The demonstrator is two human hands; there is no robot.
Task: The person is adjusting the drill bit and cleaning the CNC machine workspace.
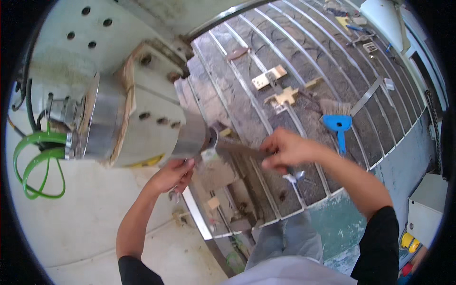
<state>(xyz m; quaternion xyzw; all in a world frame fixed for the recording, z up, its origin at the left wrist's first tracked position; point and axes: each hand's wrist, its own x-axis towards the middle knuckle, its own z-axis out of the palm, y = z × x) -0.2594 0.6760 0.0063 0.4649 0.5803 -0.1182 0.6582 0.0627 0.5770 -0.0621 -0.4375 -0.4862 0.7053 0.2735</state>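
Observation:
A machine head (159, 102) with a metal spindle cylinder (191, 135) reaches in from the left. My right hand (287, 151) is closed around one end of a long, flat, dark metal wrench (240, 148); its other end meets the tip of the cylinder. Just under the cylinder, my left hand (170, 178) has its fingers curled together. From beneath that hand pokes a small silvery wrench (175, 196), most of it hidden by the fingers. Below my right hand shows a shiny metal piece (298, 175), too small to name.
Metal slats (266, 38) run over a dusty machine bed. On them lie a blue hand brush (337, 124), a steel strip (366, 97), a yellow cross-shaped piece (286, 96) and a pale block (269, 77). Green hoses (35, 137) loop at left; a grey cabinet (426, 202) stands right.

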